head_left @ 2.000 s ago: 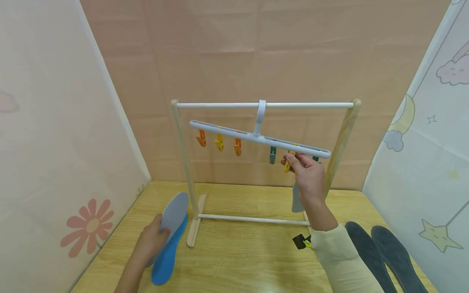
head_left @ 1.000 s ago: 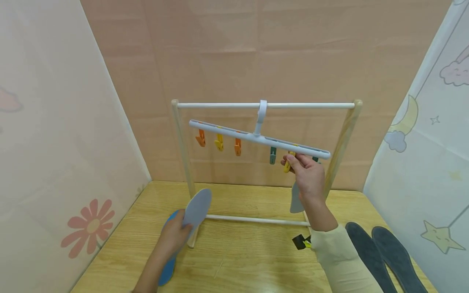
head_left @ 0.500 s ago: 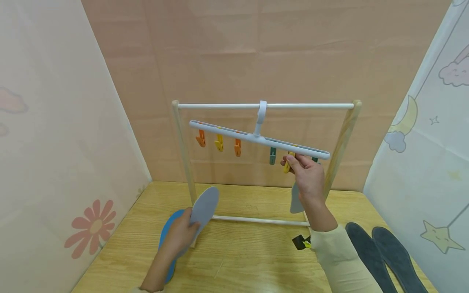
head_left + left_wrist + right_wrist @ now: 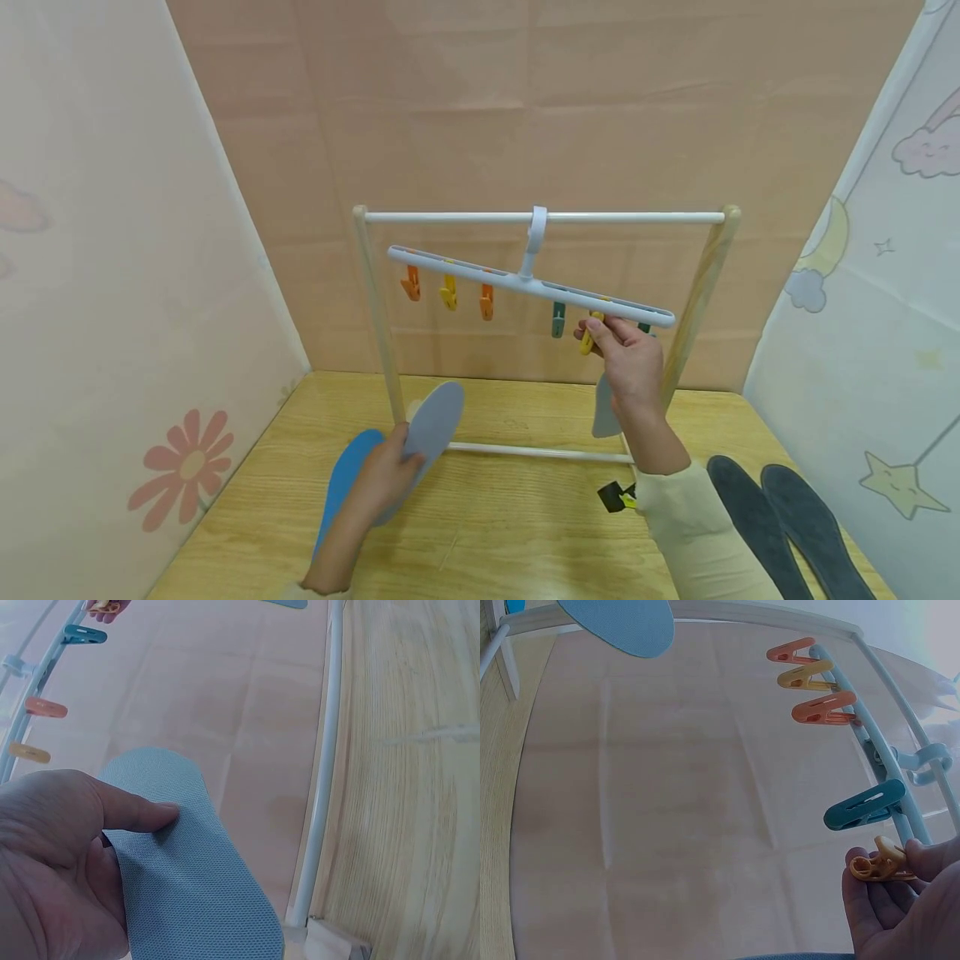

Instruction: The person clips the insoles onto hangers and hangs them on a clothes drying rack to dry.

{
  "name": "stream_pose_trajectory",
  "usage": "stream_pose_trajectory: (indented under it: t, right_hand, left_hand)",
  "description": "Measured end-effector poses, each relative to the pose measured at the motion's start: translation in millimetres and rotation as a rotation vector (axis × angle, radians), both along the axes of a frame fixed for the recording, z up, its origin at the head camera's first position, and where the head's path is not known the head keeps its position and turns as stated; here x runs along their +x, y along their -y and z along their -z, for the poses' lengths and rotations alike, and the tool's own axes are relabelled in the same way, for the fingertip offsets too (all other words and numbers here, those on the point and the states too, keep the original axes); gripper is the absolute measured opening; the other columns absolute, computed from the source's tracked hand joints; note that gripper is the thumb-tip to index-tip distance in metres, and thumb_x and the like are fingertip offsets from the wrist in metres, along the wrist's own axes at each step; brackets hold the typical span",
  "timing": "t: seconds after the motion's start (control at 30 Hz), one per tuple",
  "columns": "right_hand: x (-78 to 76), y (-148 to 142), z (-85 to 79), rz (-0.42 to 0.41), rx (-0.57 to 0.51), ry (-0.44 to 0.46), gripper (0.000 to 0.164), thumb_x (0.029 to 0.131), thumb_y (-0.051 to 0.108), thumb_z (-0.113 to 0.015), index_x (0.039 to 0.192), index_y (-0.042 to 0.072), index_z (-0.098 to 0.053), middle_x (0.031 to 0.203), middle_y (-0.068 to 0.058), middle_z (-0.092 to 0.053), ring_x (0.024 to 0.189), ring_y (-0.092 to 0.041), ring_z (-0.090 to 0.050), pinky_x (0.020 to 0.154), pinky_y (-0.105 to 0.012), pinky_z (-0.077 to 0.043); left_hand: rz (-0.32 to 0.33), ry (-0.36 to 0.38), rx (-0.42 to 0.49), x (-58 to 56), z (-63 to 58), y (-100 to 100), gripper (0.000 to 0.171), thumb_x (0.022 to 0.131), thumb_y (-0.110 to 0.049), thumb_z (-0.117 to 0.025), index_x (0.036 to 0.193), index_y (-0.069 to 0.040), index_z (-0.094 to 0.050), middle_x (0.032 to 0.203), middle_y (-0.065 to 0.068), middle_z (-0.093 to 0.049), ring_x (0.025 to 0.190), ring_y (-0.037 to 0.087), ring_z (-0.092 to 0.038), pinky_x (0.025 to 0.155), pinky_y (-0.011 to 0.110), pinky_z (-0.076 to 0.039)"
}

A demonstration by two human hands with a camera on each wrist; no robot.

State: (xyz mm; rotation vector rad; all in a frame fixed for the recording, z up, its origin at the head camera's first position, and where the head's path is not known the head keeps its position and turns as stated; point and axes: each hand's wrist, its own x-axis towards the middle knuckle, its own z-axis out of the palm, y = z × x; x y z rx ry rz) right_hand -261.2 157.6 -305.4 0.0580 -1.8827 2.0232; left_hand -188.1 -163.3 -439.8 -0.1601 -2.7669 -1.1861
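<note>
- Left hand has hold of a grey insole, thumb across its face, up by the rack's left leg
- Right hand is pinching a yellow clip on the hanger
- Hanger's hooked on the top bar, sitting askew to it
- Blue insole's on the table beside the left forearm, dark insoles off right

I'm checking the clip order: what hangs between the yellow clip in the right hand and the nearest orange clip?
One green clip hangs between the held yellow clip and that orange clip; the head and right wrist views both show it.
</note>
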Motion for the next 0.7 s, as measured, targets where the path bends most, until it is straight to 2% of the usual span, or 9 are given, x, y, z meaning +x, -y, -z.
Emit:
stream_pose_trajectory:
  t: [0.23, 0.5, 0.7]
  right_hand:
    - [3.3, -0.2, -1.3, 0.001, -0.008, -0.007, 0.038, 0.095, 0.020, -0.072, 0.125, -0.003, -0.069, 0.092, 0.004, -0.077, 0.090, -0.014, -0.076, 0.081, -0.024, -0.058]
    - [5.0, -0.2, -1.6, 0.002, -0.004, -0.005, 0.036, 0.096, 0.019, -0.072, 0.124, -0.003, -0.070, 0.093, 0.002, -0.077, 0.089, -0.012, -0.075, 0.081, -0.023, -0.058]
    - [4.6, 0.1, -1.3, 0.010, 0.004, 0.002, 0.040, 0.094, 0.024, -0.073, 0.125, -0.002, -0.069, 0.096, 0.001, -0.076, 0.091, -0.014, -0.075, 0.081, -0.023, -0.058]
  left_hand:
    - [0.016, -0.034, -0.008, 1.5, -2.5, -8.5, 0.034, 0.095, -0.009, -0.070, 0.123, 0.001, -0.055, 0.115, 0.027, -0.068, 0.104, 0.044, -0.067, 0.079, 0.057, -0.055]
    - [0.046, -0.036, -0.020, 2.0, -5.5, -16.4, 0.029, 0.095, -0.010, -0.070, 0.118, -0.001, -0.055, 0.114, 0.027, -0.067, 0.104, 0.044, -0.067, 0.076, 0.055, -0.055]
    - [0.058, -0.026, -0.029, 3.0, -9.3, -23.8, 0.031, 0.097, -0.012, -0.068, 0.122, -0.003, -0.054, 0.116, 0.027, -0.067, 0.104, 0.043, -0.067, 0.076, 0.054, -0.055]
